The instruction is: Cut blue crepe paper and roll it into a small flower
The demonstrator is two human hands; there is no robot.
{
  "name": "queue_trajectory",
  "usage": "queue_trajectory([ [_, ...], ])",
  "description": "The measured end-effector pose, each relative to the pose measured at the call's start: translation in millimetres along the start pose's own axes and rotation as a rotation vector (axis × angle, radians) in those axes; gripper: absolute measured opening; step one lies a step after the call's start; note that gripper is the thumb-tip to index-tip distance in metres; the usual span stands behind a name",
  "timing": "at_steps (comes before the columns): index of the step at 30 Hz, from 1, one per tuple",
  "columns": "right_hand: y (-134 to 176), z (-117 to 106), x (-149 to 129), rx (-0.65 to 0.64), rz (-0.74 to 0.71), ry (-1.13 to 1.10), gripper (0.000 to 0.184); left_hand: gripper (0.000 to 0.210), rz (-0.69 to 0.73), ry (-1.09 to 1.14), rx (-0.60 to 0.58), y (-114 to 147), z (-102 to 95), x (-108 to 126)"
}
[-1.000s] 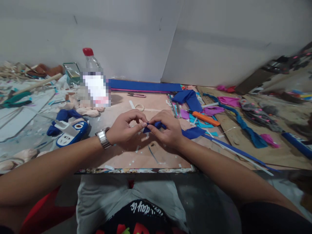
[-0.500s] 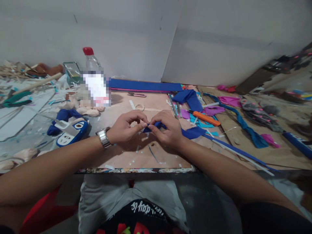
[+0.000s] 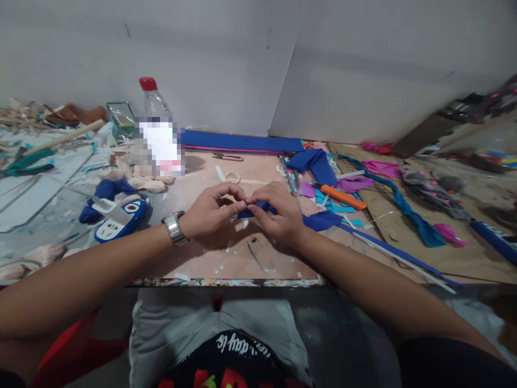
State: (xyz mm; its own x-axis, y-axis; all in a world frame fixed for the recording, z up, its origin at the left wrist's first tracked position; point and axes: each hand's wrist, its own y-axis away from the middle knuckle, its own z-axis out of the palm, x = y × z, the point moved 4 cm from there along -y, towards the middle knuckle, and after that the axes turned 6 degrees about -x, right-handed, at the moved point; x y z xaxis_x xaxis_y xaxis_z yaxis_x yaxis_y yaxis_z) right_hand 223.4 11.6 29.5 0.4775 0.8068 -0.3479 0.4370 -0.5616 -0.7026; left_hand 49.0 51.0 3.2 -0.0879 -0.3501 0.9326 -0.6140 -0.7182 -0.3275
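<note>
Blue cloth (image 3: pixel 244 214) at clock's middle, over table (image 3: pixel 210 258). Left hand (image 3: pixel 212 212), right hand (image 3: pixel 279 214) close together, both pinching cloth. Pale ring (image 3: pixel 232 182) at 11 o'clock. Orange cutter (image 3: pixel 343 197) at 3. Clear bottle (image 3: pixel 155 103), red cap (image 3: pixel 148 83) on, between 10 and 11; bottom blurred, can't tell what's inside.
</note>
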Motion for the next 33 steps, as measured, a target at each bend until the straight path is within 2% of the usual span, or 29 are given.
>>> queue_trajectory([
  [5, 0, 0, 1, 0.005, 0.037, -0.01, 0.004, 0.031, 0.01, 0.136, -0.1, -1, 3.4, -3],
  [8, 1, 0, 3, 0.011, 0.047, -0.026, 0.005, 0.032, -0.044, 0.252, -0.149, -2, 5.0, -7],
  [11, 1, 1, 4, 0.014, 0.05, -0.048, 0.005, 0.034, -0.079, 0.289, -0.107, -2, 2.8, -10],
  [17, 3, 1, 4, 0.022, 0.097, -0.051, 0.01, 0.026, -0.047, 0.254, 0.0, -2, -2.7, -9],
  [25, 4, 2, 6, 0.012, 0.118, -0.067, 0.013, 0.025, -0.142, 0.314, 0.032, -2, -3.8, -12],
  [33, 5, 3, 7, 0.002, 0.136, -0.056, 0.014, 0.026, -0.164, 0.251, 0.026, -2, -1.4, -13],
])
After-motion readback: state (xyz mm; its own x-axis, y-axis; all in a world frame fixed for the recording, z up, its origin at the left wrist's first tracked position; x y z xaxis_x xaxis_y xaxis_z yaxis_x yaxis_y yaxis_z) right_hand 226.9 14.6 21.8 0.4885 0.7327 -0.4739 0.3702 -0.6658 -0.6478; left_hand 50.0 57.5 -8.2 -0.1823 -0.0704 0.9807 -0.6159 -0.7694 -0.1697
